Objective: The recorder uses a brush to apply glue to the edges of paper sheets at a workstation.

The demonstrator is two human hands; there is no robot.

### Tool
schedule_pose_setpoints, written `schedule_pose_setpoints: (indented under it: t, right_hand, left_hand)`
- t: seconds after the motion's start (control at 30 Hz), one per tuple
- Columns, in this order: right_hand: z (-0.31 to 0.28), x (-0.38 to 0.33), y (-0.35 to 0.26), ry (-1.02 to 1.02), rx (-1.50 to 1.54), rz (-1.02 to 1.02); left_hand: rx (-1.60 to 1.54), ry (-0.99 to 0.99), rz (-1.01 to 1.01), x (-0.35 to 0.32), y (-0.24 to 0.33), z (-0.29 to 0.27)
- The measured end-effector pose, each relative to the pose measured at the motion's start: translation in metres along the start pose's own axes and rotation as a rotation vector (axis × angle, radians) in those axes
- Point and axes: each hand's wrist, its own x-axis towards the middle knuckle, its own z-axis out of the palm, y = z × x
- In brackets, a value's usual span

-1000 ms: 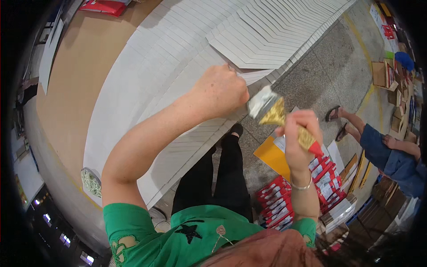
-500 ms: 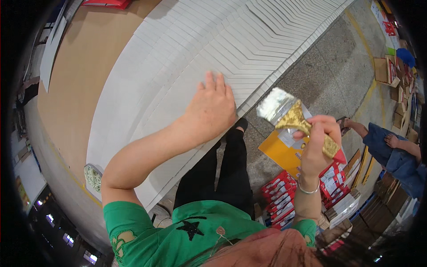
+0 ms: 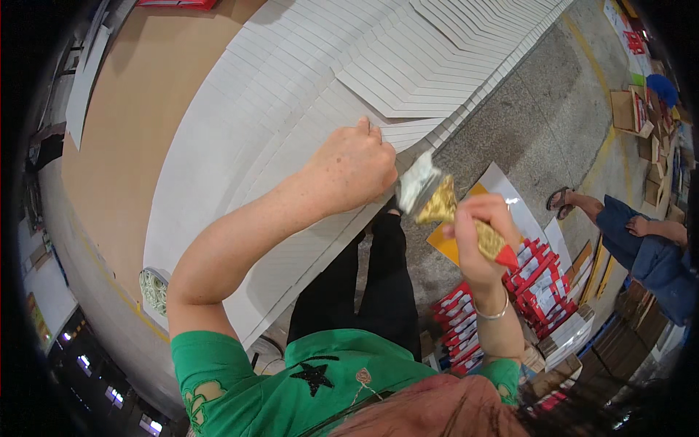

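Note:
A wide brush with a golden handle (image 3: 436, 202), a red tip and white-coated bristles is held in my right hand (image 3: 484, 237), fingers wrapped round the handle. Its bristles hover beside the table's near edge, close to my left hand (image 3: 353, 164). That hand rests on overlapping white paper sheets (image 3: 284, 95), fingers curled at the end of one sheet (image 3: 408, 131). This sheet bends up near the fingertips. The sheets lie fanned in staggered rows, their edges making many thin parallel lines.
The tan tabletop (image 3: 156, 95) shows beyond the sheets. A patterned round-ended object (image 3: 153, 290) sits at its left edge. Red-and-white packs (image 3: 539, 280) are piled at the lower right, beside a yellow-and-white sheet (image 3: 502, 186). Another person in blue (image 3: 641, 247) is at the right, near cardboard boxes (image 3: 630, 113).
My right hand has brought the brush left and down, closer to my left hand. My left hand's fingers have curled in, and the sheet edge beside them now bends up.

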Motion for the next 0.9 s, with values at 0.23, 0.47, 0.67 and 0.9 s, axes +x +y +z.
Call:
schedule_pose_setpoints:
  t: [0.23,0.47,0.67,0.9]
  right_hand:
    - [-0.004,0.011,0.005,-0.060,0.000,0.013]
    - [-0.037,0.020,0.012,0.227,0.301,0.261]
    - [-0.034,0.050,0.066,-0.051,-0.014,0.410]
    - [-0.008,0.076,0.085,-0.169,-0.260,0.206]
  left_hand:
    - [0.012,0.036,-0.013,0.002,0.004,0.003]
    - [-0.161,0.067,-0.101,-0.004,0.000,-0.013]
    - [-0.361,-0.027,-0.261,-0.006,-0.003,-0.028]
    - [-0.477,0.114,-0.290,-0.012,-0.009,-0.021]
